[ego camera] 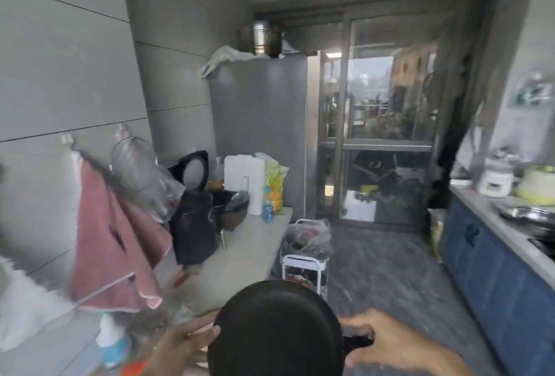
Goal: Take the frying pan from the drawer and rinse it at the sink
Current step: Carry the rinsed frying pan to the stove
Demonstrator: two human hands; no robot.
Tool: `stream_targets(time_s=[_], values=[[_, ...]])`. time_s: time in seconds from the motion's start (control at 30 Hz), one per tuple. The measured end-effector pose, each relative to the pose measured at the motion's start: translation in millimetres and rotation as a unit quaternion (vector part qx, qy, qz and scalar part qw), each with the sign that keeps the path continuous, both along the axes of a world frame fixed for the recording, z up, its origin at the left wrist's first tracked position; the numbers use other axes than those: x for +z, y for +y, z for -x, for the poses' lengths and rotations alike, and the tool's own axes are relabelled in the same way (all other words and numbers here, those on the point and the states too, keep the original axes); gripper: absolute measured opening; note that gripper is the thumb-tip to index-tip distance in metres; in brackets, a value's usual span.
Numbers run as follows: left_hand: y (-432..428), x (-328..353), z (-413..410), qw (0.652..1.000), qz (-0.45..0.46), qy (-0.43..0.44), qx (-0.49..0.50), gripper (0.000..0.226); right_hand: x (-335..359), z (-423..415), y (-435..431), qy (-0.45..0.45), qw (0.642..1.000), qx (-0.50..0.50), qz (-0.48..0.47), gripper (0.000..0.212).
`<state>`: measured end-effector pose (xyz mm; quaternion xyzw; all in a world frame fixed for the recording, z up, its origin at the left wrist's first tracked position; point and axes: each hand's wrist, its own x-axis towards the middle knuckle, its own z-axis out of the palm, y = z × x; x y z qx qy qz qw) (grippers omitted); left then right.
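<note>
Fingers point(359, 324) of our right hand point(387, 344) curl round the handle point(357, 343) of the pan point(276, 333), taking its weight. Our left hand point(177, 345) lays spread fingers point(196, 326) against the rim, we judge to steady it. We hold the pan low before us, near the counter point(252, 243). We see no sink, so rinsing has not begun.

Black round frying pan point(276, 333) — aloft, handle point(356, 342) rightward.

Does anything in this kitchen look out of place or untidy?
A white cloth hangs crumpled over the top corner of the fridge, beside a steel pot stored up there. Nothing looks spilled or broken, though the picture is blurred.
</note>
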<state>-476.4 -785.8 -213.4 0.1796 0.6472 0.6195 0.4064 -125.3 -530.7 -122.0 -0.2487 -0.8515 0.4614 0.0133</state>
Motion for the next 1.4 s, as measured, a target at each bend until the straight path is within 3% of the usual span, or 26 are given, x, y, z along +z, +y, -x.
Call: stream_targets(time_s=[0.07, 0.17, 0.33, 0.4, 0.53, 0.73, 0.83, 1.03, 1.27, 1.4], values=[[58.8, 39.1, -48.9, 0.996, 0.011, 0.063, -0.067, 0.025, -1.3, -54.0, 37.9, -0.005, 0.999, -0.052, 0.007, 0.065], [157.9, 42.4, -106.6, 0.988, 0.024, 0.122, -0.095, 0.028, 1.2, -132.0, 90.2, -0.006, 0.992, -0.127, 0.022, 0.075], [301.7, 39.8, -193.3, 0.980, 0.031, 0.074, -0.179, 0.039, -3.5, -256.4, 148.3, -0.014, 0.974, -0.221, 0.044, 0.082], [349.3, 40.8, -228.6, 0.968, 0.037, 0.086, -0.232, 0.031, -14.6, -302.6, 162.0, -0.028, 0.963, -0.266, 0.042, 0.091], [444.3, 38.8, -306.3, 0.935, 0.031, 0.095, -0.340, 0.032, -22.2, -382.7, 165.0, -0.028, 0.929, -0.367, 0.030, 0.069], [573.5, 19.0, -426.6, 0.863, 0.039, 0.087, -0.496, 0.039, -39.9, -476.6, 166.7, -0.052, 0.869, -0.492, 0.020, 0.057], [628.8, 6.9, -485.4, 0.821, 0.039, 0.087, -0.562, 0.037, -47.1, -508.2, 169.7, -0.082, 0.836, -0.543, 0.003, 0.061], [716.4, -5.8, -608.1, 0.745, 0.035, 0.089, -0.660, 0.037, -60.5, -550.1, 157.9, -0.115, 0.732, -0.671, 0.040, 0.070], [743.7, -43.6, -756.2, 0.645, 0.050, 0.118, -0.753, 0.035, -100.5, -605.9, 114.1, -0.127, 0.626, -0.767, 0.063, 0.077], [735.4, -82.2, -826.6, 0.614, 0.072, 0.131, -0.775, 0.038, -142.0, -657.9, 98.5, -0.152, 0.606, -0.776, 0.090, 0.083]])
